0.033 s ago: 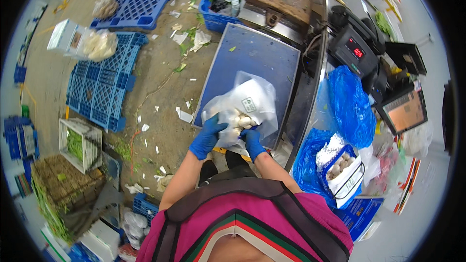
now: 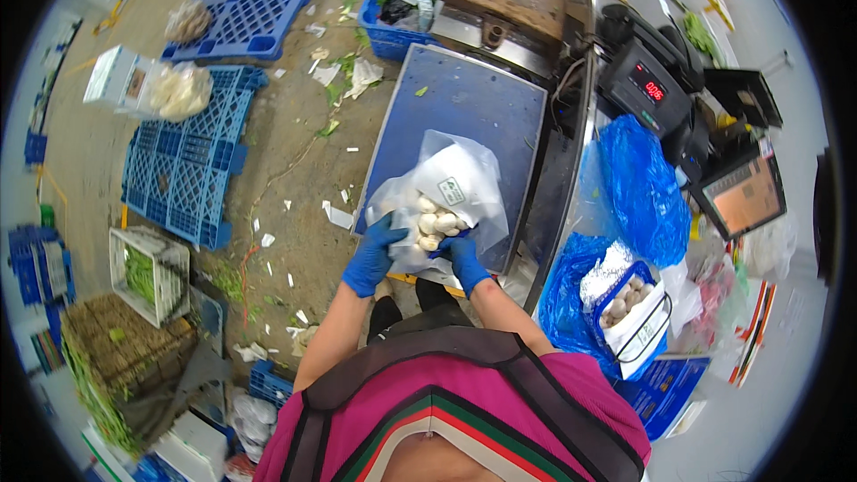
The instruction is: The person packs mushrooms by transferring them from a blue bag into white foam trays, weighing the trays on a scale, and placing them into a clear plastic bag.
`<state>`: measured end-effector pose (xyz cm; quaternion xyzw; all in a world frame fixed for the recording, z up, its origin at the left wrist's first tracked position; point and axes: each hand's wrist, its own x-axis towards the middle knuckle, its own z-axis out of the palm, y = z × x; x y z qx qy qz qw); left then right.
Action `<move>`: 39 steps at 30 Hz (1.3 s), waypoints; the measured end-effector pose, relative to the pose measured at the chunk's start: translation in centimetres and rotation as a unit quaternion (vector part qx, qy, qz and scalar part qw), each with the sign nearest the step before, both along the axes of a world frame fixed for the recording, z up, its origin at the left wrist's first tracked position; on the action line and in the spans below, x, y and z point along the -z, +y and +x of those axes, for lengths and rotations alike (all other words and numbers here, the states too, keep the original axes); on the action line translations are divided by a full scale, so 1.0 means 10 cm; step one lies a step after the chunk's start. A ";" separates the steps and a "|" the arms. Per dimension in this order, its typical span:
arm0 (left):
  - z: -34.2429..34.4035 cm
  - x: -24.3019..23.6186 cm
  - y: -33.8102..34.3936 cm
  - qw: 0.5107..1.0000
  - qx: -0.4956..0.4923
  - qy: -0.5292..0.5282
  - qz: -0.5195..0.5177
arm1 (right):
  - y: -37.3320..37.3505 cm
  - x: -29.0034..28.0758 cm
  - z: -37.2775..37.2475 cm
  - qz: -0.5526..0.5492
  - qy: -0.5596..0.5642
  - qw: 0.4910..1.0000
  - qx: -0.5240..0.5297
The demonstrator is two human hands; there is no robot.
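A clear plastic bag [image 2: 482,165] with a printed label lies over the near part of a blue scale platform [image 2: 455,94]. White button mushrooms [image 2: 433,225] show at the bag's near side. My left hand [image 2: 370,254], in a blue glove, grips the bag's left edge, fingers closed on the plastic. On the other side my right hand [image 2: 466,266], gloved too, is closed at the near right edge beside the mushrooms; its fingertips are partly hidden under the plastic.
To the right, a blue tray of mushrooms [image 2: 636,290] sits among blue plastic bags [image 2: 643,187]. A scale display [image 2: 650,87] and a tablet-like screen [image 2: 741,192] stand beyond. Blue pallets [image 2: 183,170] and a white crate of greens [image 2: 147,277] are at the left; a blue crate [image 2: 393,31] is ahead.
The view has shifted slightly. My left hand has moved a little left and down along the bag, and more of the mushrooms shows.
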<state>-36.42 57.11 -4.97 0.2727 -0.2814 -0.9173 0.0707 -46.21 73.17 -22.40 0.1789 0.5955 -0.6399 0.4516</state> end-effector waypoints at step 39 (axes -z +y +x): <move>-0.29 -0.50 -0.28 0.987 0.028 -0.090 -0.129 | 0.35 -2.29 -1.37 -0.170 0.084 0.979 -0.081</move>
